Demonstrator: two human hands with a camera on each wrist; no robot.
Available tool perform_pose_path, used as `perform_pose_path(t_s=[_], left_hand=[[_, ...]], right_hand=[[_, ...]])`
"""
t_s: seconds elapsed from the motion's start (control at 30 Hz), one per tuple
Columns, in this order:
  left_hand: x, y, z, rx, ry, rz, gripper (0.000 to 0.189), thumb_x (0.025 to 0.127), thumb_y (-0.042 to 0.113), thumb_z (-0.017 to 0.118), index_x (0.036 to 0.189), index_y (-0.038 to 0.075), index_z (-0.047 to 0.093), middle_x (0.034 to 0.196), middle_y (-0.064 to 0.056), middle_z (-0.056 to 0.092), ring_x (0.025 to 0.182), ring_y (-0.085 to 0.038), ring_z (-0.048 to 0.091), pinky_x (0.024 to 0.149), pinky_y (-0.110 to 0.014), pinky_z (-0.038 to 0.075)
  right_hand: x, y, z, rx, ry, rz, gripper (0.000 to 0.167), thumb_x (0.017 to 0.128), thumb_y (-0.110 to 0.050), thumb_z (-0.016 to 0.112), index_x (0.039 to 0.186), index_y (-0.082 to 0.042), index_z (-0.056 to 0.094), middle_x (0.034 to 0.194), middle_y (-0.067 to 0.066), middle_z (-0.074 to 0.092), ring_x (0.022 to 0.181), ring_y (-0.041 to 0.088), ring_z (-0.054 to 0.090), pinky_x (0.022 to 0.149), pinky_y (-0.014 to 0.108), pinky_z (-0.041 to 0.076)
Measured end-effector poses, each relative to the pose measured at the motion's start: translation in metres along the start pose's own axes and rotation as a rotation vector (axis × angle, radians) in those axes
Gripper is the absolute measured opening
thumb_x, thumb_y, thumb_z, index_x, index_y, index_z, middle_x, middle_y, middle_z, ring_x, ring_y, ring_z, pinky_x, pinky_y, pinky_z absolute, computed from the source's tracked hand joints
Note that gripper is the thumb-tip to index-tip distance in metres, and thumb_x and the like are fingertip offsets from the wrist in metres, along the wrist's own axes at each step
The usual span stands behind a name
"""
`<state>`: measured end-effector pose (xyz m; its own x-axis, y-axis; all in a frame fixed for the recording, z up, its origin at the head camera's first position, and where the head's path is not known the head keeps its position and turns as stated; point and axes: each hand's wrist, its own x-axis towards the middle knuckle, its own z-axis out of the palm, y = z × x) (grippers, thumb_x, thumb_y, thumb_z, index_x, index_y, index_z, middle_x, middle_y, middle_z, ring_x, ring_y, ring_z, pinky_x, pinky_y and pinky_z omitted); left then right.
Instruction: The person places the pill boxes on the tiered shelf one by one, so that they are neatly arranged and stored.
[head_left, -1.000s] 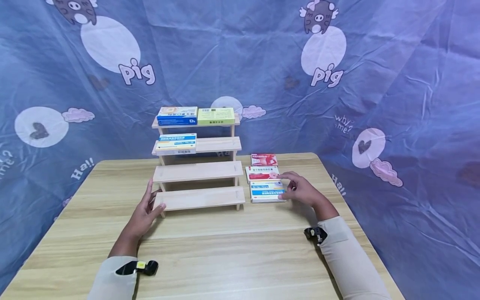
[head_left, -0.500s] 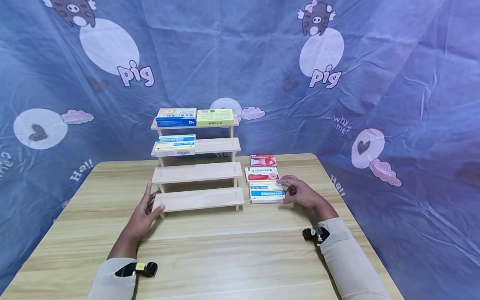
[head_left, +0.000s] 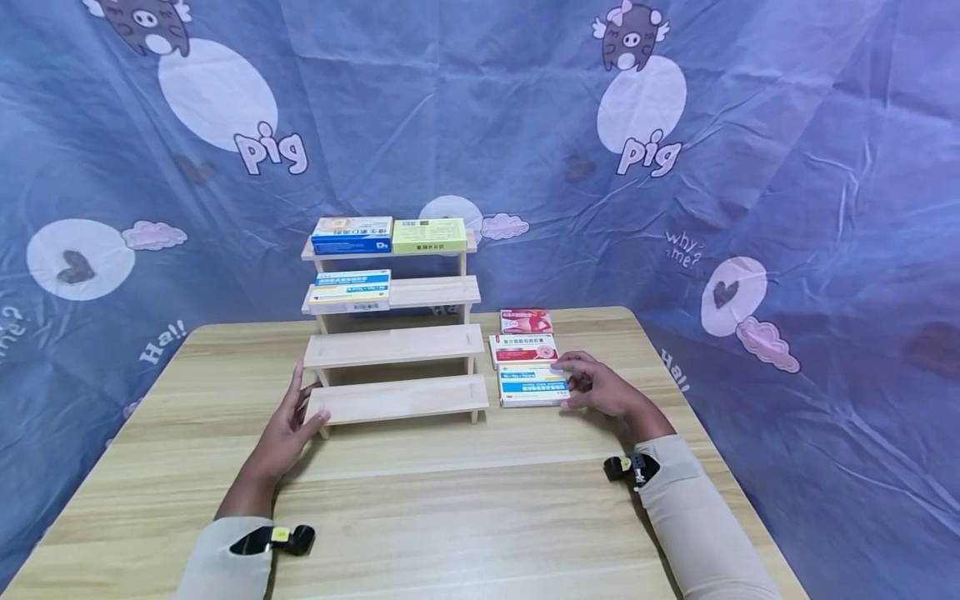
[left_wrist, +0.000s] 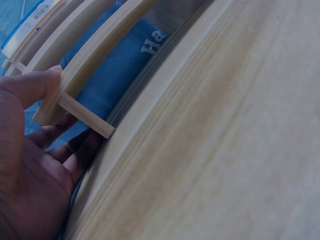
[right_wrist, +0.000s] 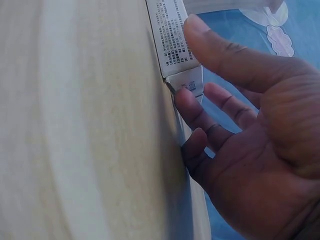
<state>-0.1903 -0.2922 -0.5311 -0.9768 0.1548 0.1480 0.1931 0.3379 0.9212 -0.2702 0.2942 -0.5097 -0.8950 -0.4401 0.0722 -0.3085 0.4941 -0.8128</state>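
My left hand [head_left: 283, 433] grips the left end of the lowest step of a wooden four-step display stand [head_left: 397, 400]. In the left wrist view the thumb lies on top of the board, with the fingers below and behind it. My right hand [head_left: 603, 387] is at the right end of a white, blue and yellow medicine box [head_left: 532, 386] lying flat on the table. Its thumb is at the box's front corner and its index finger at the back edge, pinching it. In the right wrist view one fingertip touches the box's end flap [right_wrist: 186, 81].
Behind that box lie a white-and-red medicine box [head_left: 522, 350] and a smaller red box [head_left: 526, 321]. The top step bears a blue-and-white box [head_left: 352, 236] and a light green box [head_left: 429, 236]. Another blue-and-yellow box [head_left: 350, 289] sits on the step below. A patterned curtain [head_left: 825, 208] hangs behind.
My right thumb has shifted down from the box's top to its front corner, and the index finger has edged slightly left. My left hand stays on the stand.
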Motion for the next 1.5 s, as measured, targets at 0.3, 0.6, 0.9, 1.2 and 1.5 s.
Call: perform_pose_path(t_s=[0.3,0.6,0.9,1.2,1.5], left_hand=[[-0.0014,0.0022,0.0000,-0.008,0.006,-0.004,0.100,0.113,0.018,0.063,0.171,0.048,-0.013,0.177,-0.035,0.021,0.166,-0.056,0.014,0.110,0.006,0.024],[-0.0017,0.0040,0.0005,-0.010,0.002,-0.005,0.100,0.113,0.018,0.062,0.172,0.048,-0.013,0.177,-0.035,0.021,0.166,-0.057,0.012,0.109,0.007,0.023],[-0.0015,0.0044,0.0000,0.001,0.002,-0.001,0.100,0.113,0.018,0.063,0.172,0.047,-0.013,0.177,-0.035,0.022,0.164,-0.059,0.015,0.108,0.006,0.026],[-0.0014,0.0053,-0.0003,0.000,-0.001,-0.015,0.100,0.113,0.019,0.063,0.171,0.048,-0.014,0.177,-0.035,0.020,0.165,-0.059,0.013,0.107,0.007,0.025],[-0.0007,0.0032,-0.0002,-0.003,0.002,0.001,0.100,0.113,0.018,0.062,0.172,0.047,-0.013,0.177,-0.036,0.021,0.163,-0.061,0.016,0.105,0.006,0.029]], right_hand=[[-0.0002,-0.0017,-0.0016,-0.008,0.001,0.005,0.067,0.083,0.004,0.091,0.146,0.005,0.065,0.154,0.028,0.047,0.105,0.029,0.062,0.082,0.023,0.052],[-0.0011,0.0032,-0.0008,-0.009,0.014,-0.024,0.071,0.079,0.002,0.093,0.145,0.003,0.067,0.150,0.025,0.048,0.104,0.027,0.061,0.086,0.023,0.050],[-0.0003,0.0008,0.0003,-0.020,0.003,0.042,0.065,0.082,0.001,0.092,0.143,0.003,0.069,0.154,0.027,0.047,0.110,0.032,0.062,0.088,0.027,0.048],[-0.0006,-0.0007,0.0003,0.006,-0.012,0.087,0.064,0.084,0.002,0.091,0.144,0.003,0.069,0.159,0.028,0.044,0.118,0.037,0.061,0.086,0.025,0.049],[-0.0012,0.0014,0.0008,0.005,0.001,0.067,0.062,0.082,-0.001,0.094,0.140,0.000,0.072,0.155,0.025,0.049,0.116,0.032,0.061,0.092,0.029,0.050]])
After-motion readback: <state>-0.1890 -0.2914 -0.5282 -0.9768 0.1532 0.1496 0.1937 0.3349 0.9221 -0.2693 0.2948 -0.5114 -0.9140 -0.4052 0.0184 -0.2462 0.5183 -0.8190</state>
